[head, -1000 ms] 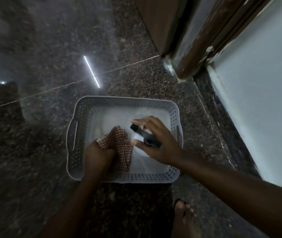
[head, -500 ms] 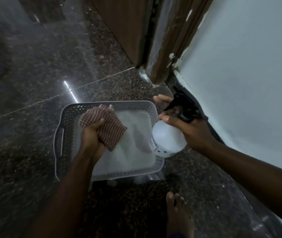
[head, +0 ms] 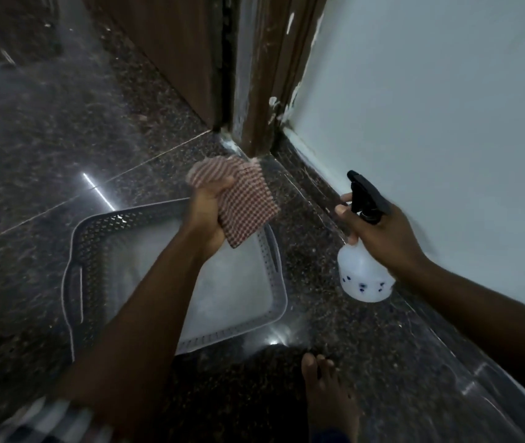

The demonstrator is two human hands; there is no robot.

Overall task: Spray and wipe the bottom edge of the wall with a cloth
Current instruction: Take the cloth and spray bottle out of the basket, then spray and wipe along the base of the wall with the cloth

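My left hand [head: 208,212] grips a red-and-white checked cloth [head: 242,203], held up above the far corner of the basket. My right hand [head: 379,231] holds a white spray bottle [head: 361,276] by its neck, a finger by the black trigger head [head: 365,195], nozzle aimed toward the wall base. The pale wall [head: 446,107] fills the right side. Its bottom edge is a dark granite skirting [head: 315,183] running from the door frame toward me, with a white paint line along its top.
A grey perforated plastic basket [head: 94,238] sits on the dark speckled granite floor [head: 46,139] below my left arm. A brown wooden door and frame [head: 254,75] stand at the wall's far end. A bare foot [head: 328,394] rests on the floor near the basket.
Both hands have lifted out of the basket. The cloth rose toward the door frame; the spray bottle swung right, close to the wall's skirting.
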